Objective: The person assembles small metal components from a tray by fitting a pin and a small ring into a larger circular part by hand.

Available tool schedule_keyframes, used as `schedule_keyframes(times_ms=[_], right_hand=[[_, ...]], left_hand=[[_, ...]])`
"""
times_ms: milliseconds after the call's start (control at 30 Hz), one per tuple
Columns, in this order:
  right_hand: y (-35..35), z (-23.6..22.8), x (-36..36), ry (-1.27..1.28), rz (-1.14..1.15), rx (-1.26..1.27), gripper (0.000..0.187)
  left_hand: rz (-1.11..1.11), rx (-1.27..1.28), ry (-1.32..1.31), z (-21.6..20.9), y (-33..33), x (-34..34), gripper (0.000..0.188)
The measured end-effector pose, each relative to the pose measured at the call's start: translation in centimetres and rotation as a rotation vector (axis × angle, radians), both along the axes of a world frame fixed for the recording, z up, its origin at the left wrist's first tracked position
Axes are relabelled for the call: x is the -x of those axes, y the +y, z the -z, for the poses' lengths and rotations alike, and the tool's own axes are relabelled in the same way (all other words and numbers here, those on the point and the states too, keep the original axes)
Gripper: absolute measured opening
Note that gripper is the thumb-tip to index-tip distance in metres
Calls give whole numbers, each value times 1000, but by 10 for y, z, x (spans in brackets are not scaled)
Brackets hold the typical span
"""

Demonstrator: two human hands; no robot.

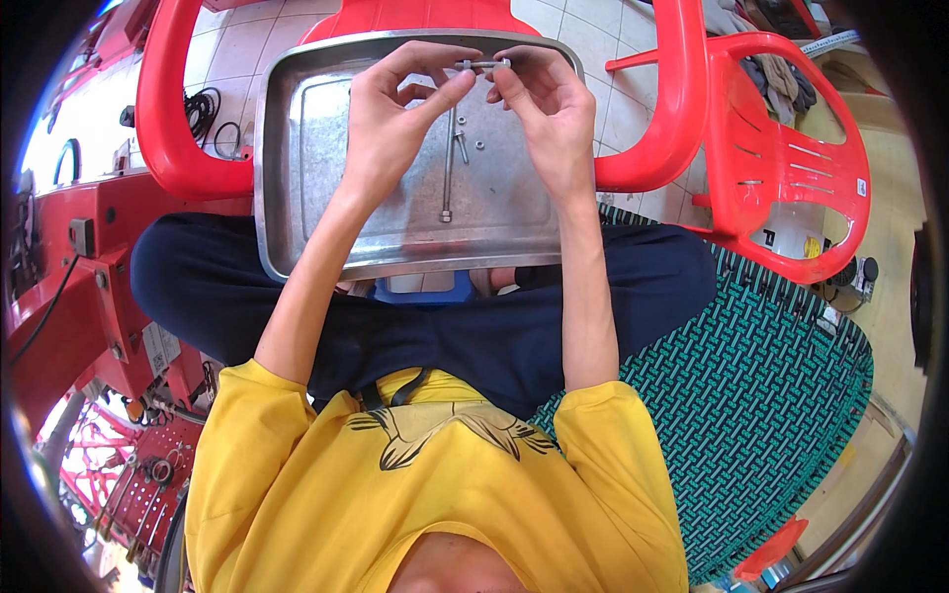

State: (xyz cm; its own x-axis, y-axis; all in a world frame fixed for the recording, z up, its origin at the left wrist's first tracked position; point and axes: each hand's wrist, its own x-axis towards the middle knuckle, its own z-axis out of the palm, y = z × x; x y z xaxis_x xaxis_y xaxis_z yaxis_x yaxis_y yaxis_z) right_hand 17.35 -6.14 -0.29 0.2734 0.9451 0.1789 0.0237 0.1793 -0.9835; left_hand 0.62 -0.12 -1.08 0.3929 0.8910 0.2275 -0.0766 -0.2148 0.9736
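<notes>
A short metal bolt (484, 65) is held level above the far part of a steel tray (395, 247). The fingertips of my left hand (386, 128) pinch its left end, where there looks to be a nut. My right hand (559, 114) grips the other end between thumb and fingers. Below my hands, a long thin bolt (448, 178) lies in the tray, its near end thicker like a head or nut. Beside it rest a smaller bolt (462, 148) and two small nuts, one nut (479, 145) to the right and another nut (461, 121) farther up.
The tray sits over my crossed legs and against a red plastic chair (672, 119). Another red chair (791, 148) stands at the right, near a green woven seat (751, 395). Red machinery (119, 267) and a black cable (203, 114) are on the left.
</notes>
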Motion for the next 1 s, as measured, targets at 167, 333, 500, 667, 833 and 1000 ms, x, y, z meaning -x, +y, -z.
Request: schedule_keyframes(times_ms=[167, 333, 500, 667, 833, 1000], right_hand=[[1, 2, -1, 40, 37, -25, 21], [0, 1, 1, -5, 35, -20, 21], [1, 2, 1, -27, 52, -21, 21], [0, 3, 1, 0, 85, -31, 21], [1, 2, 2, 26, 43, -39, 21], [1, 7, 0, 27, 62, -39, 23]], left_hand=[[6, 80, -38, -7, -2, -5, 20], [73, 187, 183, -1, 4, 2, 24], [-15, -23, 92, 5, -2, -5, 27], [-53, -33, 74, -2, -2, -4, 22], [83, 41, 109, 15, 7, 2, 28], [-78, -159, 57, -8, -4, -7, 30]])
